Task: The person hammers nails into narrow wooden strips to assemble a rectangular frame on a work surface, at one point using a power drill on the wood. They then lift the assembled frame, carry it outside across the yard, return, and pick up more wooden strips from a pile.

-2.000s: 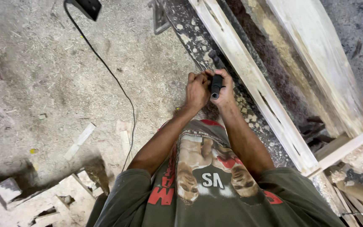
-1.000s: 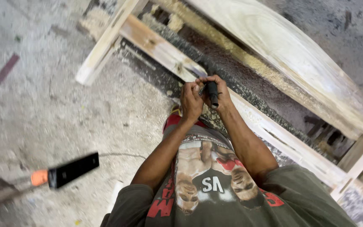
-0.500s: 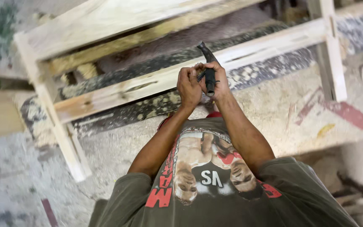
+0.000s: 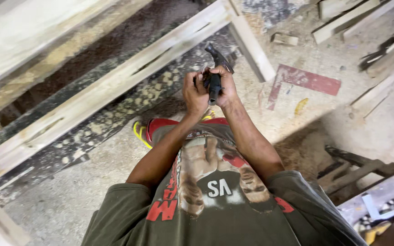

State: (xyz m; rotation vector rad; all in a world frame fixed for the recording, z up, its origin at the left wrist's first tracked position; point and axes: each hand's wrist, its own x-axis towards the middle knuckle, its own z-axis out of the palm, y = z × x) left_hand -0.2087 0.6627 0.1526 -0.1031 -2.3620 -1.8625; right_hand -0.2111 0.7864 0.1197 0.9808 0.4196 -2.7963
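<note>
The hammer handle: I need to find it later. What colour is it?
Black, as the head view shows: the hammer is held between the left hand and right hand.

Both hands are up together at centre frame: the left hand (image 4: pixel 195 94) and the right hand (image 4: pixel 223 88) are wrapped around a dark hammer (image 4: pixel 215 75), its head poking out above the knuckles. Behind them a pale wooden frame (image 4: pixel 115 82) runs from lower left to upper centre. A red strip (image 4: pixel 307 79) lies on the dusty floor (image 4: pixel 64 200), right of the hands.
</note>
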